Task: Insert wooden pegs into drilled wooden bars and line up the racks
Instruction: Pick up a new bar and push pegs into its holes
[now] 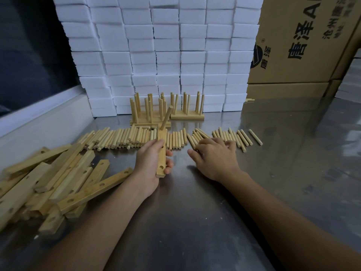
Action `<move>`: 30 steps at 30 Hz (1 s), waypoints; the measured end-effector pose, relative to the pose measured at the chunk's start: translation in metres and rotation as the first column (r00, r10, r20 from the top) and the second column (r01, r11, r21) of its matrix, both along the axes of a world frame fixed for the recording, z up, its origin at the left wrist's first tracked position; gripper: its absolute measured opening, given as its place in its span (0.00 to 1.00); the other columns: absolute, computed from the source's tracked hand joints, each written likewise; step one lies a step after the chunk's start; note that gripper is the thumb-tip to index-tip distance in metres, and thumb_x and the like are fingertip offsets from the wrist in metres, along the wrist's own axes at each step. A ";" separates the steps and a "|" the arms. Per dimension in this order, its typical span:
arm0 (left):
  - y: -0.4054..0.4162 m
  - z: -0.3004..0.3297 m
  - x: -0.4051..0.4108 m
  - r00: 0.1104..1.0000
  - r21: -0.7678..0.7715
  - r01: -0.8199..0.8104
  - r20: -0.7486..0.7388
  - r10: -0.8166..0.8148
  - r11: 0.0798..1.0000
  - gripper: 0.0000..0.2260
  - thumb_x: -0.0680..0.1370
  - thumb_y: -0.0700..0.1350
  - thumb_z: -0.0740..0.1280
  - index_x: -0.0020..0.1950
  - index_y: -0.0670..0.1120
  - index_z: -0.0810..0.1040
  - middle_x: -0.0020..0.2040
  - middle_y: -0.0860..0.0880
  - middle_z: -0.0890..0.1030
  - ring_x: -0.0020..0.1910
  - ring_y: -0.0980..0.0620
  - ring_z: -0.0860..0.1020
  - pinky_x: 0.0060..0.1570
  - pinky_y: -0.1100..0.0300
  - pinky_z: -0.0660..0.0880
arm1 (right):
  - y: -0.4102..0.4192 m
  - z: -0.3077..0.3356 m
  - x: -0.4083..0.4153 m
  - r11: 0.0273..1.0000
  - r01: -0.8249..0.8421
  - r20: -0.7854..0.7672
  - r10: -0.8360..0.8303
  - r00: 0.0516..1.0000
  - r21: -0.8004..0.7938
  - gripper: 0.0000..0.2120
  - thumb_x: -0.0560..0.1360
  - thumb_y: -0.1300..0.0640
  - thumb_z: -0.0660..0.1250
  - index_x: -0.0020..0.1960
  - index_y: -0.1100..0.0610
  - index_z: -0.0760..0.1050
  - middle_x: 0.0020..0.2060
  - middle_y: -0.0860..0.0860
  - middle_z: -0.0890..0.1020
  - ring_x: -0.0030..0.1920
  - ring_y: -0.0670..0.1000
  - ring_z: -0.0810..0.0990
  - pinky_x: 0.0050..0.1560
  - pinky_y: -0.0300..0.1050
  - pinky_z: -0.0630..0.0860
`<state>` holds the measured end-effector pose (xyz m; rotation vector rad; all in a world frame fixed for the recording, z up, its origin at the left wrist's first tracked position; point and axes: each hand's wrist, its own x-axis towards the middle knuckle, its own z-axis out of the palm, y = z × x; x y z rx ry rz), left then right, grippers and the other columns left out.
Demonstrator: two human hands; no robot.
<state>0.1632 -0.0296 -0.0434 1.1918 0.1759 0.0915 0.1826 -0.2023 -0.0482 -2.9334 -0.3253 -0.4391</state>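
Drilled bar point(162, 151) sits in the left hand's point(151, 165) curled grip, near the tabletop point(273, 153) centre, one peg point(166, 117) standing in its far hole. Right hand point(213, 157) rests flat-fingered on loose pegs point(125, 137). Finished racks point(166, 108) stand far, before white boxes point(166, 45); spare bars point(58, 177) lie left.

Your counter point(273, 173) is bare reflective metal with faint scuffing. Against its far edge you have a wall of white foam blocks point(156, 45), stacked in even courses. To your right stand brown cardboard cartons point(304, 45) printed with black characters and a round logo. A dark panel point(29, 55) lies to your left.
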 end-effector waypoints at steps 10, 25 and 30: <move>0.002 0.000 -0.002 1.000 -0.032 0.023 0.014 -0.023 0.999 0.09 0.81 0.36 0.57 0.58 0.38 0.74 0.39 0.41 0.77 0.24 0.51 0.73 0.19 0.62 0.67 | -0.004 0.002 0.001 0.978 0.129 0.050 -0.139 0.989 0.167 0.08 0.78 0.49 0.68 0.44 0.53 0.80 0.38 0.49 0.81 0.41 0.50 0.79 0.62 0.53 0.73; 0.001 -0.003 0.000 0.999 0.040 -0.001 0.035 -0.001 0.999 0.07 0.84 0.46 0.59 0.54 0.47 0.76 0.39 0.43 0.79 0.24 0.50 0.74 0.19 0.61 0.66 | 0.001 0.000 0.002 0.968 -0.037 -0.060 0.054 0.997 0.247 0.05 0.81 0.58 0.61 0.55 0.56 0.68 0.51 0.52 0.71 0.44 0.50 0.70 0.43 0.43 0.66; 0.000 -0.003 0.000 0.999 0.065 -0.009 0.033 0.006 0.998 0.06 0.84 0.45 0.60 0.51 0.46 0.76 0.38 0.43 0.76 0.22 0.52 0.71 0.17 0.65 0.60 | 0.003 -0.005 0.003 0.835 -0.060 0.036 0.048 0.998 0.547 0.15 0.82 0.41 0.57 0.43 0.50 0.69 0.32 0.47 0.75 0.33 0.46 0.73 0.32 0.43 0.67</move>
